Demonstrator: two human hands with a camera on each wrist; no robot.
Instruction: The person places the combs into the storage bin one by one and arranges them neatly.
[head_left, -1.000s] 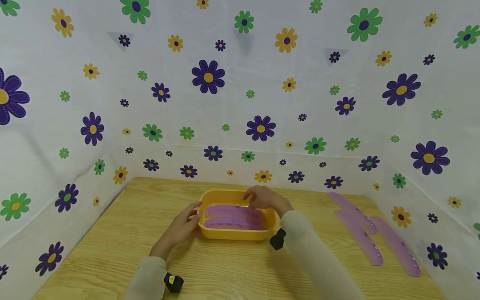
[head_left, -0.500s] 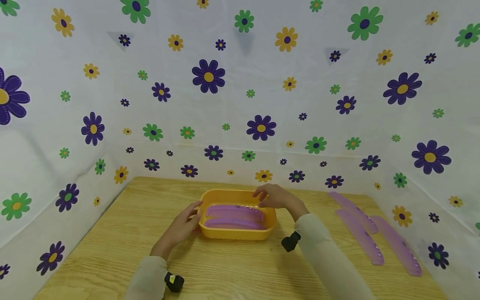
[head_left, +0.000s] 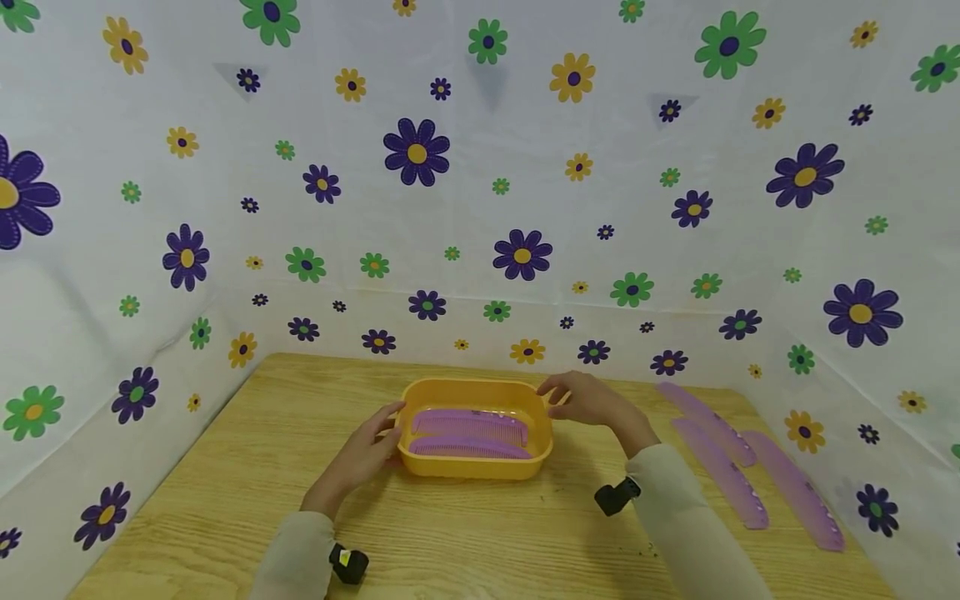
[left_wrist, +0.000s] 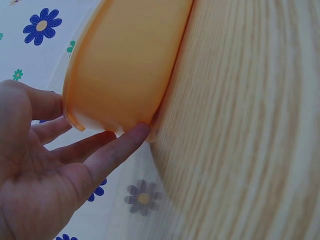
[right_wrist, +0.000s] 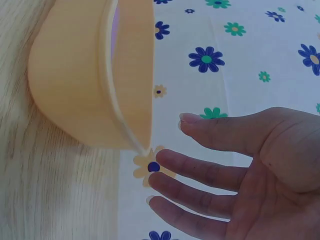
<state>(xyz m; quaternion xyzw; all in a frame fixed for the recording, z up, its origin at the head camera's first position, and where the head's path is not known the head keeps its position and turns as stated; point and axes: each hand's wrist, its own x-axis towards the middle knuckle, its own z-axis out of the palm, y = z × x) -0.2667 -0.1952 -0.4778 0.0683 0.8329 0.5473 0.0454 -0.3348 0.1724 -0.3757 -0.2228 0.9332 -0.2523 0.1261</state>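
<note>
A yellow plastic basin (head_left: 472,469) sits mid-table with two purple combs lying lengthwise in it, the back comb (head_left: 471,422) behind the front comb (head_left: 469,448). My left hand (head_left: 367,450) touches the basin's left end; in the left wrist view its fingers (left_wrist: 117,150) are extended, their tips against the outer wall, with the thumb at the rim. By the right end of the basin, my right hand (head_left: 588,400) holds nothing. Its fingers (right_wrist: 200,197) and thumb are spread apart in the right wrist view, just off the basin wall (right_wrist: 75,80).
Three more purple combs lie at the table's right side: a rear one (head_left: 708,423), a left one (head_left: 722,473) and a right one (head_left: 797,490). Flower-printed white sheeting (head_left: 480,208) surrounds the wooden table (head_left: 480,542) at the back and sides.
My right hand has moved rightward from over the inside of the basin to beside its right end. The left hand has stayed at the left end, and both combs remain inside.
</note>
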